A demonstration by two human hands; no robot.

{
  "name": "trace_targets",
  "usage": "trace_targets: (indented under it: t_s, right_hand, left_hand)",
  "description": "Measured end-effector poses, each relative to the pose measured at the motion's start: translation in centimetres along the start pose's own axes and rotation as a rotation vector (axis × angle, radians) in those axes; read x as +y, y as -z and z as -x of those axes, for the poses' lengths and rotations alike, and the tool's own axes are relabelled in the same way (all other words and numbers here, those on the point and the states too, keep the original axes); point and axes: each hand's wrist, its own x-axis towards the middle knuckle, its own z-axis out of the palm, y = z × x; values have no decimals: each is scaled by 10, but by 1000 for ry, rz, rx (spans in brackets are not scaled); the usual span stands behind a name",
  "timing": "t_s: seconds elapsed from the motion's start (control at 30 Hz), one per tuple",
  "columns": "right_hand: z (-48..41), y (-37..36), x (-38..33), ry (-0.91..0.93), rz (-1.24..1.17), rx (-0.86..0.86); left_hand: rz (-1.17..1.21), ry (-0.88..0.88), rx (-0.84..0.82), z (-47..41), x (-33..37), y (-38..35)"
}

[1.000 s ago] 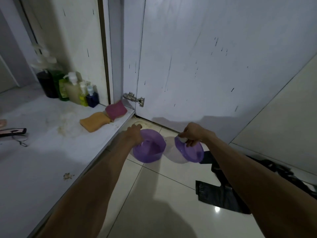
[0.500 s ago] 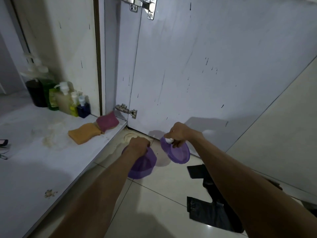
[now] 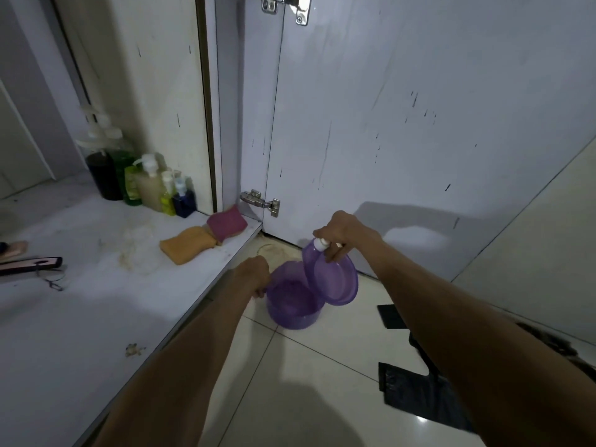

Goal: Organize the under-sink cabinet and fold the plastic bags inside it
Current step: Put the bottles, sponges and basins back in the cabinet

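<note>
My left hand (image 3: 254, 277) grips the left rim of a translucent purple bowl (image 3: 292, 306) held just above the tiled floor in front of the cabinet. My right hand (image 3: 340, 235) pinches the white knob of a matching purple lid (image 3: 335, 282), which hangs tilted on edge over the bowl's right rim. Black plastic bags (image 3: 416, 391) lie flat on the floor to the right, partly hidden by my right forearm. The open cabinet floor (image 3: 80, 317) stretches to the left.
Several soap and detergent bottles (image 3: 142, 185) stand at the cabinet's back right corner. An orange cloth (image 3: 187, 245) and a pink one (image 3: 225, 222) lie near the front edge. The open white door (image 3: 403, 124) stands behind my hands. A dark-edged flat object (image 3: 32, 264) lies at far left.
Both hands have lifted the bowl and lid and brought them together; the lid, earlier beside the bowl, now hangs tilted over its right rim. The camera has moved closer.
</note>
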Motion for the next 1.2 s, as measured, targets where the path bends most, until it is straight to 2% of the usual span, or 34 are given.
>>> trace_targets:
  t_s: [0.1, 0.23, 0.47, 0.6, 0.73, 0.83, 0.9, 1.0, 1.1, 1.2]
  right_hand:
    - [-2, -13, -7, -29, 32, -13]
    - [-7, -34, -13, 0, 156, 23]
    - [-11, -62, -22, 45, 358, 115]
    - [-19, -75, -21, 78, 341, 155]
    - [-23, -90, -18, 69, 408, 61]
    - [-25, -92, -9, 66, 373, -28]
    - [-27, -85, 1, 79, 349, 0]
    - [-27, -70, 19, 136, 438, 172]
    - [-19, -59, 39, 77, 534, 151]
    - [-14, -55, 58, 41, 521, 148]
  left_hand:
    - [199, 48, -119, 5, -2, -3]
    - [336, 129, -236, 10, -5, -2]
    - [638, 88, -141, 12, -8, 11]
    - [656, 107, -177, 10, -11, 3]
    - [721, 99, -180, 11, -12, -6]
    - [725, 74, -166, 11, -11, -10]
    - [725, 74, -160, 9, -10, -12]
    - [736, 75, -132, 10, -8, -11]
    - [747, 60, -92, 8, -7, -11]
    - [764, 62, -88, 6, -6, -12]
